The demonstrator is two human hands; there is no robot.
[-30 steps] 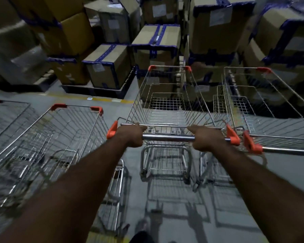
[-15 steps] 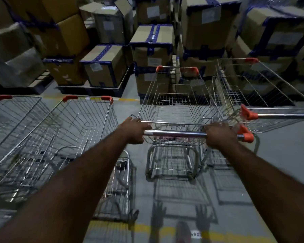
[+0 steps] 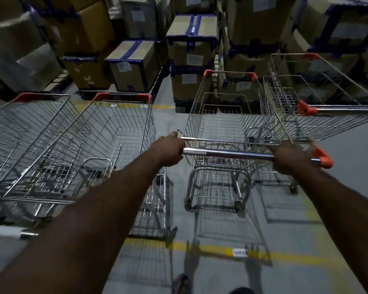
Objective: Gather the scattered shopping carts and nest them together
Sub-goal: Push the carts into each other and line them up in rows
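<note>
A wire shopping cart [image 3: 229,115] with orange corner caps stands straight ahead of me. My left hand [image 3: 171,150] grips the left end of its chrome handle bar [image 3: 227,154]. My right hand [image 3: 289,159] grips the right end, just inside the orange end cap. Another cart [image 3: 327,115] stands close on the right, its basket beside the held cart and its handle pointing right. On the left a cart [image 3: 106,145] sits alongside, with a further cart [image 3: 19,132] beyond it at the left edge.
Stacked cardboard boxes [image 3: 191,45] with blue tape on pallets fill the space right behind the carts. The grey floor carries a yellow line [image 3: 285,256] near my feet and another [image 3: 164,107] in front of the boxes.
The held cart has drawn back away from the boxes and shifted right in view. The right cart now sits further ahead of it, and the left carts show more fully.
</note>
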